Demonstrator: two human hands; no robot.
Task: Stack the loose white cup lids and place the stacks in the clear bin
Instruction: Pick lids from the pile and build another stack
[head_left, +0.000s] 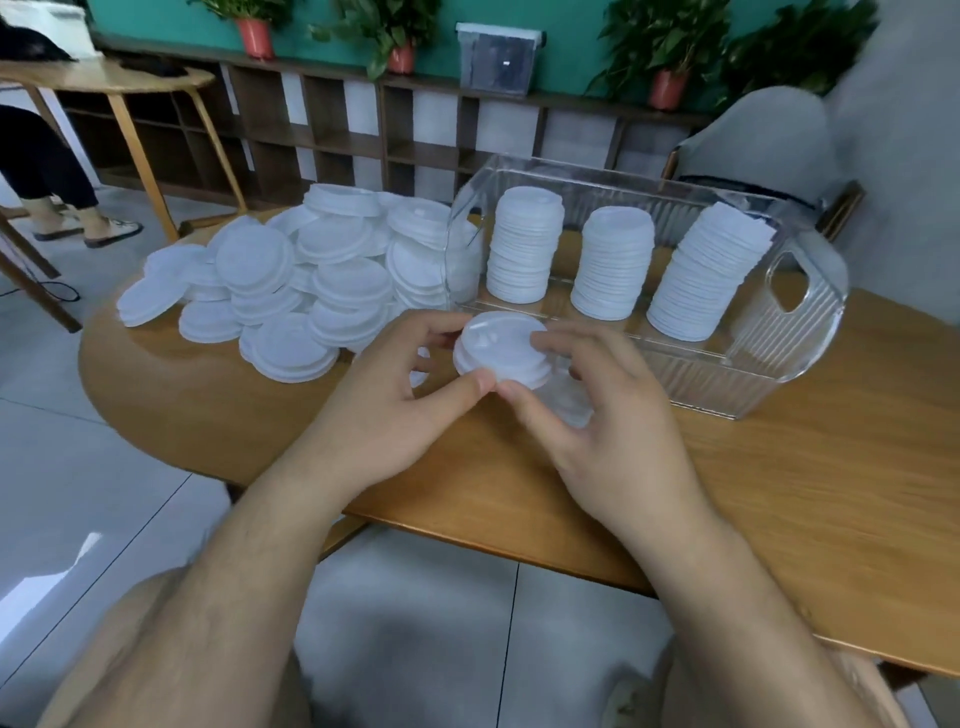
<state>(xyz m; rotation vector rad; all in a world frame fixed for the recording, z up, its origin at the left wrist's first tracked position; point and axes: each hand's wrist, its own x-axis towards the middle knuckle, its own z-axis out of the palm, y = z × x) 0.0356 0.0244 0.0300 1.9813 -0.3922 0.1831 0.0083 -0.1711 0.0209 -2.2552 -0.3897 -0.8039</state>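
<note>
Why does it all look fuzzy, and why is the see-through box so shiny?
Head view: all soft, most smeared at the plants up top; the lid stack gripped by the left hand and right hand has fuzzy edges; the clear bin catches pale light streaks on its ribbed wall.

no readable text, labels or numbers

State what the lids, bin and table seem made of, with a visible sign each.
Lids: probably thin white plastic, faintly translucent. Bin: clear glossy plastic, likely acrylic; stacks show through ribbed walls. Table: wood or veneer; grain, soft sheen.
</note>
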